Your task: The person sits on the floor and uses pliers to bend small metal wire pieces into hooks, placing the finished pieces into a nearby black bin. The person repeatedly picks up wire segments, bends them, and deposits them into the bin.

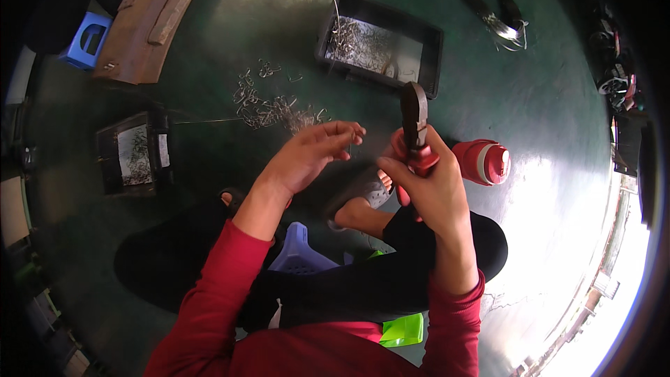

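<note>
My right hand (pixel 443 192) is wrapped round the red handles of a pair of pliers (pixel 416 108), whose dark jaws point away from me. To its left, my left hand (pixel 314 153) has its thumb and fingers drawn together. Something small and thin may be between the fingertips, but I cannot make out what. Just beyond the left hand, a loose pile of bent wire pieces (pixel 269 108) lies on the green floor. A black crate (pixel 434 63) holding many more small wire pieces stands past both hands.
Right of the pliers is a red and white jug (pixel 483 162). A smaller black box (pixel 112 157) sits on the left, with a coil of wire (pixel 499 21) at the far right. A wooden bench (pixel 150 28) and blue stool (pixel 88 40) are far left, beside another person.
</note>
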Action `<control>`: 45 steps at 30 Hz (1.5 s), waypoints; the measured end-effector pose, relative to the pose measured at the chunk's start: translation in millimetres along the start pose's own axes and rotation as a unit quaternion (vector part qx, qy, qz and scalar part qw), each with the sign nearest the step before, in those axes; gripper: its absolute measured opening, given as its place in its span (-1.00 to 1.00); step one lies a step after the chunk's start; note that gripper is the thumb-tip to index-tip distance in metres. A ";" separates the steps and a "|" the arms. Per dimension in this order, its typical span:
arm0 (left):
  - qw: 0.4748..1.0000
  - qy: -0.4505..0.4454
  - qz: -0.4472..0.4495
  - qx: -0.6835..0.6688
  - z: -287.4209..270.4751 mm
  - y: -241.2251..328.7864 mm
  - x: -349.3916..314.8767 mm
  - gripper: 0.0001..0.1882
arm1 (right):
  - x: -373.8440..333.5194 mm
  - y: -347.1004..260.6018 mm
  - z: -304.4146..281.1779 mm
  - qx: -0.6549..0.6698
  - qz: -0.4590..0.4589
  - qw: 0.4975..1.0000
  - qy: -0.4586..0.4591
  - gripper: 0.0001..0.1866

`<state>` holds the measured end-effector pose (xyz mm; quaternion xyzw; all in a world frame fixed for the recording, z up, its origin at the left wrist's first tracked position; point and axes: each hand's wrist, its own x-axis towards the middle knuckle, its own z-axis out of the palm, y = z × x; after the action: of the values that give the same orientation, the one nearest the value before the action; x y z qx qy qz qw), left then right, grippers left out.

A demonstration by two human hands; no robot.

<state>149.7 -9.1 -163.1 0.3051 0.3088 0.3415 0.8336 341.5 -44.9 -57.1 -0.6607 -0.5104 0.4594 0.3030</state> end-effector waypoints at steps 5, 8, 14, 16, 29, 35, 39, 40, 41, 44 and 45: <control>0.993 -0.014 -0.019 0.112 34.9 26.8 -44.8 -0.67 | -3.7 -8.1 4.2 0.052 -0.024 0.996 -0.061 -0.67; 0.990 0.026 0.078 0.118 45.0 27.1 -56.6 -0.70 | -10.5 -12.5 5.0 0.100 -0.059 0.990 -0.081 -0.70; 0.944 0.032 0.293 0.149 42.6 34.3 -75.8 -0.41 | -8.1 -17.0 -10.3 0.169 -0.106 0.978 -0.056 -0.72; 0.936 0.005 0.320 0.145 39.7 36.6 -76.8 -0.39 | -6.1 -15.0 -12.2 0.136 -0.116 0.983 -0.037 -0.73; 0.930 -0.037 0.360 0.063 38.1 36.2 -77.1 -0.47 | -5.2 -9.3 -9.1 0.130 -0.086 0.987 -0.036 -0.78; 0.939 -0.032 0.342 0.010 39.7 35.3 -78.0 -0.54 | -4.0 -5.3 -5.5 0.110 -0.122 0.986 -0.036 -0.76; 0.937 -0.052 0.345 -0.020 38.6 36.7 -76.8 -0.58 | -4.2 -6.9 -5.6 0.100 -0.108 0.988 -0.041 -0.76; 0.937 -0.050 0.345 -0.019 38.4 36.8 -76.8 -0.58 | -4.3 -7.1 -6.1 0.093 -0.106 0.989 -0.042 -0.76; 0.937 -0.050 0.346 -0.017 38.2 36.7 -76.9 -0.59 | -4.1 -6.5 -6.6 0.083 -0.101 0.991 -0.041 -0.76; 0.937 -0.046 0.344 -0.023 36.9 36.1 -77.2 -0.59 | 0.9 3.6 -4.5 0.088 -0.081 0.991 -0.056 -0.75; 0.939 -0.042 0.341 -0.028 36.5 35.7 -77.0 -0.59 | 4.3 11.2 -2.5 0.087 -0.075 0.992 -0.057 -0.75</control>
<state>118.1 -57.6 -91.1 0.3830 0.1412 0.6004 0.6877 348.5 -44.0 -67.2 -0.5644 -0.5332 0.5149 0.3633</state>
